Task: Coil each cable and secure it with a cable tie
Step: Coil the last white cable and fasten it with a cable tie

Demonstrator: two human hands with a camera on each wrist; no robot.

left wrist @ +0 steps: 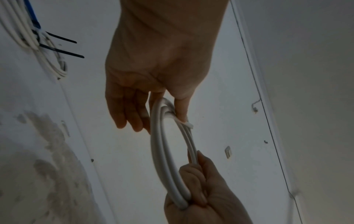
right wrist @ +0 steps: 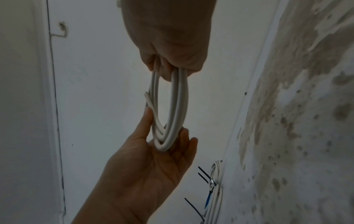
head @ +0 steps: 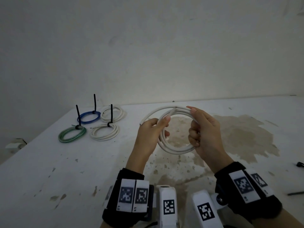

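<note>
Head view showed four finished coils lying on the worktop (head: pixel 49 162), well to the left of the fingers: a green coil (head: pixel 72 134) and a blue coil (head: pixel 88 117), then two white coils (head: pixel 104 132) (head: pixel 112 113), each cinched with a black cable tie (head: pixel 78 116) whose tail stood up.

Moving right, the left hand (head: pixel 150 131) held the near-left side of the white cable (head: pixel 174 149), thumb over the strands and the other fingers lying fairly straight beneath them. From the right wrist view the loops rested across that palm, pinched by the thumb. One cut end (head: pixel 141 123) poked out just left of those fingers; the other end (head: pixel 172 111) lay across the top of the coil.

On the coil's right side, the right hand (head: pixel 204 130) had its fingers curled tight round all the turns, with the coil lifted clear of the worktop between the two hands.

To my eye the coiling was nearly finished and no tie was on yet. Doing it well would mean tucking both loose ends flat against the turns, keeping the loops even, and keeping one firm grip so the stiff cable could not spring apart. Black items (head: pixel 300 164) lay at the far right edge, possibly spare ties; I could not tell.
</note>
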